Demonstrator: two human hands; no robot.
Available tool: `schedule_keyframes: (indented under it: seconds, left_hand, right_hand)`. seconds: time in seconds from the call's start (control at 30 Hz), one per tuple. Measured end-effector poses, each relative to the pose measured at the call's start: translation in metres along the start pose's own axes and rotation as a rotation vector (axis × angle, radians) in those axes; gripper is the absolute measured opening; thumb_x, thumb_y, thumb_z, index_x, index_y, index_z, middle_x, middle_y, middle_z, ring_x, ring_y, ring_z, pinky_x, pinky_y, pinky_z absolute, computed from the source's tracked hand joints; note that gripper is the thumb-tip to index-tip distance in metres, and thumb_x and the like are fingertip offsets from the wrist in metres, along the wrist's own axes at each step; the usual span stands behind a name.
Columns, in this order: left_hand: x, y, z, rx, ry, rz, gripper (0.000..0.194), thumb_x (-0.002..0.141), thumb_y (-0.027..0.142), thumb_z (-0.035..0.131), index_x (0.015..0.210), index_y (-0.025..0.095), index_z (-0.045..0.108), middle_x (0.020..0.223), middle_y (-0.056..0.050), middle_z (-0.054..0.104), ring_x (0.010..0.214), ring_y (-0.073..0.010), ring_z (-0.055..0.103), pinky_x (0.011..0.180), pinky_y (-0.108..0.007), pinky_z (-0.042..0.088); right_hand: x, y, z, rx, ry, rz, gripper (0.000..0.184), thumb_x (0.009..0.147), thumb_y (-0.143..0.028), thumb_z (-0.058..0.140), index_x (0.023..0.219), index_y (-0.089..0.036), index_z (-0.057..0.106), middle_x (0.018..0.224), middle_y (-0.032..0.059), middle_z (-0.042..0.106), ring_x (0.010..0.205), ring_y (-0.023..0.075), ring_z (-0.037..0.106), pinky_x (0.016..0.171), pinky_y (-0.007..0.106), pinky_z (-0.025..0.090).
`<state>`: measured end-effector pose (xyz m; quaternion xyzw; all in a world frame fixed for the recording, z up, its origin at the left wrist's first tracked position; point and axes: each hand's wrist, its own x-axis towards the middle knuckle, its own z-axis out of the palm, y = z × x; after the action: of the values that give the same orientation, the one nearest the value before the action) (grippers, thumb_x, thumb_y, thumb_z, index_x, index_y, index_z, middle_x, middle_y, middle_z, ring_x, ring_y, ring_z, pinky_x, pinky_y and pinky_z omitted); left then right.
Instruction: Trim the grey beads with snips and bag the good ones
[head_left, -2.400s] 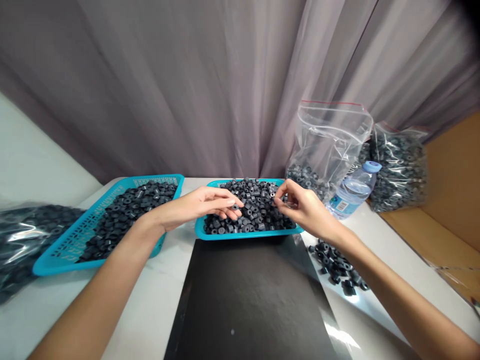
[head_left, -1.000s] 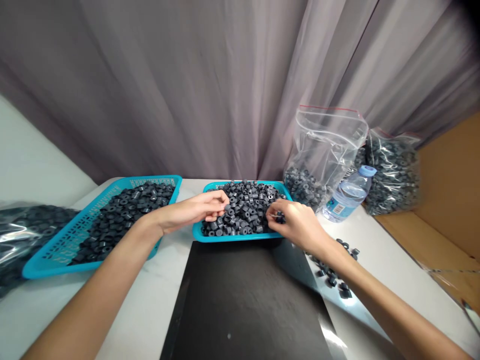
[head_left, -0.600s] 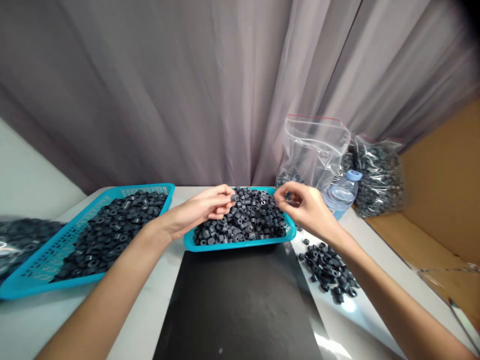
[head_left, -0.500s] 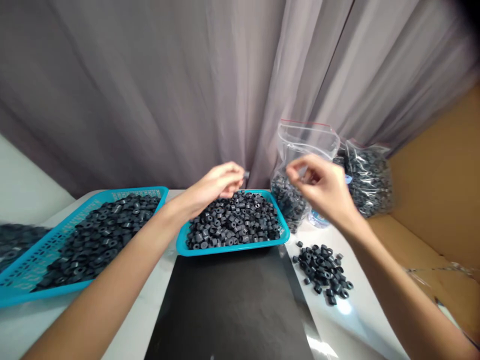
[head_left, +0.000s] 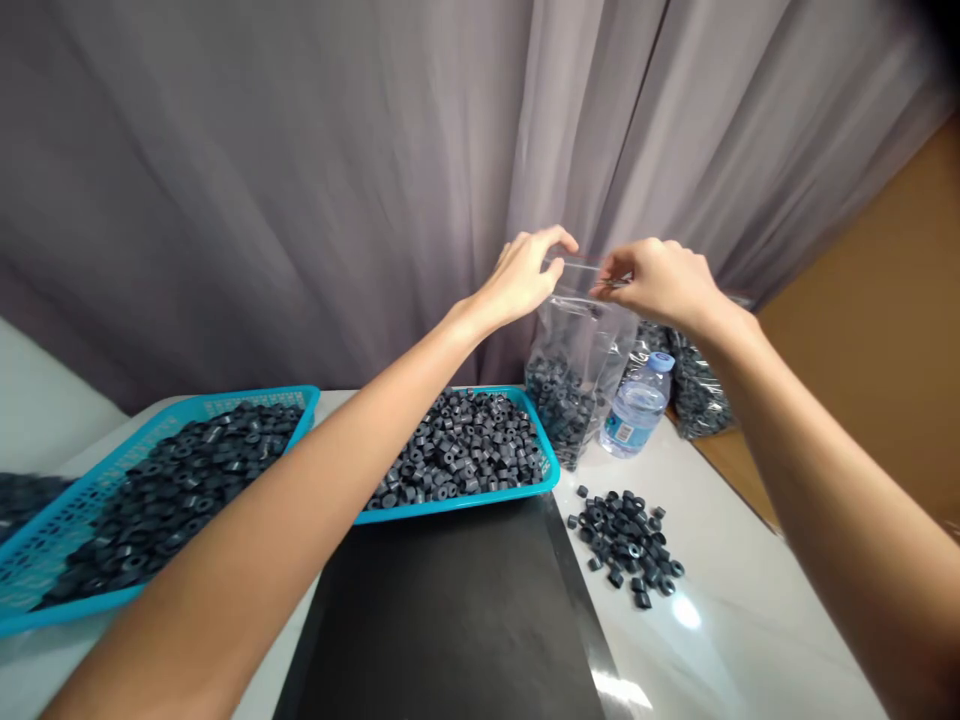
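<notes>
A clear zip bag (head_left: 589, 345), part-filled with small dark-grey ring-shaped pieces, stands upright behind the right end of a blue basket. At its mouth, my right hand (head_left: 660, 280) is closed, fingertips pinching the rim on the right side. My left hand (head_left: 525, 270) is at the left side of the mouth, thumb and forefinger spread apart; whether it touches the plastic is hard to tell. The middle blue basket (head_left: 465, 504) is heaped with the same dark pieces (head_left: 472, 440), partly behind my left forearm.
A larger blue basket (head_left: 82, 600) of pieces lies at the left. A loose pile of pieces (head_left: 626, 540) rests on the white table (head_left: 720, 590). Nearby stand a water bottle (head_left: 637, 405) and another filled bag (head_left: 699, 390). A black mat (head_left: 450, 620) lies in front; a grey curtain (head_left: 300, 200) hangs behind.
Both hands have moved up to the zip bag's mouth, the left one from above the middle basket. My left fingers have opened. The view has shifted slightly right, and the bottle now shows.
</notes>
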<state>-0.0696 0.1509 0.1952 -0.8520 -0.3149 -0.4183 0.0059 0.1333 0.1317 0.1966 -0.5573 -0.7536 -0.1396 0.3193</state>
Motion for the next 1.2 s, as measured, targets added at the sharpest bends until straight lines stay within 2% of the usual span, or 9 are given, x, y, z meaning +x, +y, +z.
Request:
schedule_keyframes:
  seconds: [0.07, 0.13, 0.3, 0.37, 0.43, 0.53, 0.63, 1.0, 1.2]
  left_hand:
    - [-0.028, 0.009, -0.025, 0.03, 0.083, -0.029, 0.024, 0.088, 0.009, 0.052, 0.109, 0.018, 0.06, 0.12, -0.008, 0.066, 0.114, -0.0213, 0.057, 0.103, -0.038, 0.04]
    - [-0.064, 0.02, -0.054, 0.021, 0.031, -0.105, 0.015, 0.09, 0.016, 0.054, 0.104, 0.017, 0.059, 0.106, -0.007, 0.067, 0.096, -0.0173, 0.06, 0.09, -0.032, 0.045]
    - [-0.171, 0.033, -0.104, 0.099, -0.484, -0.525, 0.019, 0.089, 0.037, 0.058, 0.085, 0.02, 0.064, 0.08, -0.001, 0.068, 0.075, -0.0164, 0.06, 0.069, -0.027, 0.043]
    - [-0.202, 0.03, -0.107, 0.178, -0.596, -0.627, 0.022, 0.086, 0.044, 0.062, 0.081, 0.023, 0.065, 0.077, 0.001, 0.067, 0.072, -0.0172, 0.061, 0.065, -0.027, 0.041]
    - [-0.22, 0.025, -0.104, 0.247, -0.643, -0.654, 0.022, 0.082, 0.047, 0.066, 0.08, 0.025, 0.065, 0.077, 0.002, 0.068, 0.072, -0.0179, 0.062, 0.063, -0.027, 0.039]
    - [-0.227, 0.02, -0.098, 0.306, -0.633, -0.618, 0.018, 0.08, 0.045, 0.067, 0.08, 0.027, 0.066, 0.079, 0.003, 0.069, 0.073, -0.0186, 0.063, 0.064, -0.027, 0.037]
    - [-0.224, 0.02, -0.096, 0.305, -0.63, -0.594, 0.014, 0.083, 0.039, 0.062, 0.076, 0.027, 0.066, 0.077, 0.003, 0.069, 0.071, -0.0182, 0.062, 0.063, -0.027, 0.035]
    - [-0.22, 0.012, -0.101, 0.216, -0.647, -0.685, 0.017, 0.08, 0.042, 0.062, 0.079, 0.027, 0.069, 0.074, 0.002, 0.067, 0.068, -0.0174, 0.061, 0.061, -0.026, 0.038]
    - [-0.221, 0.011, -0.099, 0.193, -0.677, -0.657, 0.018, 0.076, 0.045, 0.068, 0.075, 0.028, 0.072, 0.073, 0.002, 0.068, 0.067, -0.0168, 0.059, 0.057, -0.025, 0.035]
  right_hand:
    - [-0.007, -0.002, -0.002, -0.041, 0.006, 0.002, 0.022, 0.075, -0.038, 0.078, 0.089, -0.02, 0.075, 0.088, 0.0107, 0.072, 0.077, 0.0226, 0.06, 0.072, 0.04, 0.039]
    - [-0.014, -0.008, -0.004, -0.07, 0.062, 0.017, 0.022, 0.081, -0.039, 0.073, 0.09, -0.02, 0.074, 0.087, 0.0122, 0.071, 0.078, 0.0237, 0.059, 0.07, 0.039, 0.037]
    - [-0.051, -0.043, -0.002, -0.019, 0.384, -0.033, 0.026, 0.094, -0.042, 0.056, 0.086, -0.02, 0.067, 0.089, 0.0091, 0.067, 0.074, 0.0201, 0.056, 0.063, 0.033, 0.033]
    - [-0.069, -0.058, 0.007, 0.093, 0.359, -0.134, 0.027, 0.095, -0.043, 0.055, 0.083, -0.021, 0.064, 0.084, 0.0061, 0.064, 0.07, 0.0179, 0.054, 0.062, 0.032, 0.035]
    - [-0.083, -0.07, 0.021, 0.271, 0.137, -0.257, 0.026, 0.094, -0.044, 0.057, 0.083, -0.021, 0.062, 0.083, 0.0035, 0.063, 0.067, 0.0154, 0.053, 0.062, 0.03, 0.038]
    - [-0.094, -0.075, 0.046, 0.452, -0.304, -0.323, 0.019, 0.093, -0.039, 0.059, 0.089, -0.022, 0.065, 0.088, 0.0026, 0.066, 0.071, 0.0148, 0.056, 0.066, 0.027, 0.041]
    - [-0.097, -0.072, 0.068, 0.477, -0.487, -0.313, 0.013, 0.092, -0.032, 0.059, 0.093, -0.021, 0.067, 0.091, 0.0023, 0.068, 0.077, 0.0156, 0.059, 0.068, 0.026, 0.041]
    - [-0.114, -0.091, 0.11, 0.478, -0.628, -0.353, 0.01, 0.088, -0.033, 0.068, 0.087, -0.023, 0.068, 0.096, 0.0009, 0.068, 0.085, 0.0156, 0.063, 0.073, 0.026, 0.042]
    - [-0.11, -0.082, 0.105, 0.529, -0.622, -0.349, 0.006, 0.089, -0.029, 0.064, 0.088, -0.023, 0.066, 0.094, -0.0007, 0.067, 0.082, 0.0138, 0.061, 0.074, 0.025, 0.041]
